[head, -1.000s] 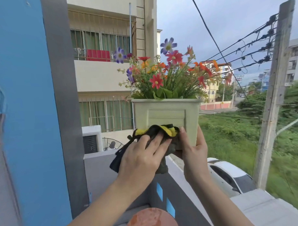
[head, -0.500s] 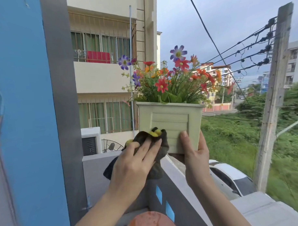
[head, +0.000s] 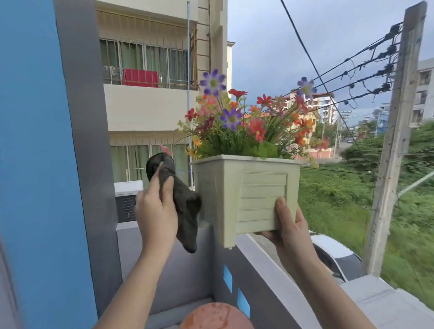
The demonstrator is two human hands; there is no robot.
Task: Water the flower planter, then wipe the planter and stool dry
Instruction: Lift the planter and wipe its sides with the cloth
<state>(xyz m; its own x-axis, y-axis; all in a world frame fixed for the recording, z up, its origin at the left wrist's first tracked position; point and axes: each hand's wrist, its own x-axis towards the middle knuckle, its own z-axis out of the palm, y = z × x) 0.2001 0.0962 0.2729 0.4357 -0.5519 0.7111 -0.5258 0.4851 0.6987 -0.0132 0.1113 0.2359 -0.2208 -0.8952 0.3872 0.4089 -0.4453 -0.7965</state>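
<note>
A pale green square planter (head: 251, 195) full of colourful flowers (head: 244, 124) is held up in the air above the balcony wall. My right hand (head: 289, 225) grips its lower right corner from beneath, thumb on the front face. My left hand (head: 156, 210) holds a dark grey cloth (head: 183, 205) pressed against the planter's left side. The round reddish stool top (head: 214, 320) shows at the bottom edge, below the planter, with wet patches on it.
A grey balcony wall (head: 264, 273) with blue squares runs under the planter. A blue and grey pillar (head: 51, 170) stands at the left. Beyond the wall are a white car (head: 334, 253), a concrete pole (head: 394, 138) with cables, grass and a neighbouring building.
The planter has turned and shifted right, showing a corner. My left hand moved the cloth from the front face up and round to the left side. My right hand now cups the lower right corner.
</note>
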